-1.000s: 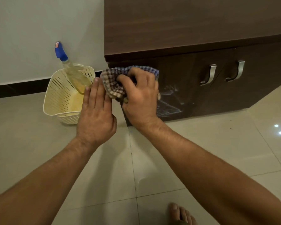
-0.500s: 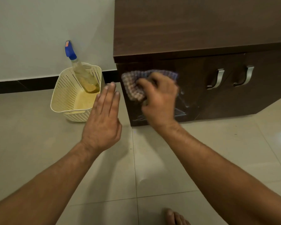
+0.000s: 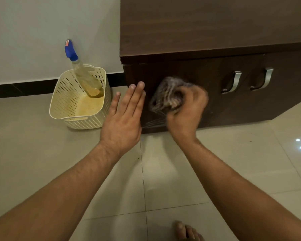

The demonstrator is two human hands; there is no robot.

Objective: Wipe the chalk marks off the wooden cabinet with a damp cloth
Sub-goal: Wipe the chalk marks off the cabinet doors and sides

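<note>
Right hand (image 3: pixel 184 115) gripping cloth (image 3: pixel 167 98), cabinet (image 3: pixel 215 32) edge

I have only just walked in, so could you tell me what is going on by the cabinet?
A person is wiping the front of the dark wooden cabinet with a checked cloth bunched in the right hand. The left hand is held flat beside it, near the cabinet's left edge. Faint white chalk lines show just below the cloth. On the floor to the left, a spray bottle leans in a cream perforated basket.
</note>
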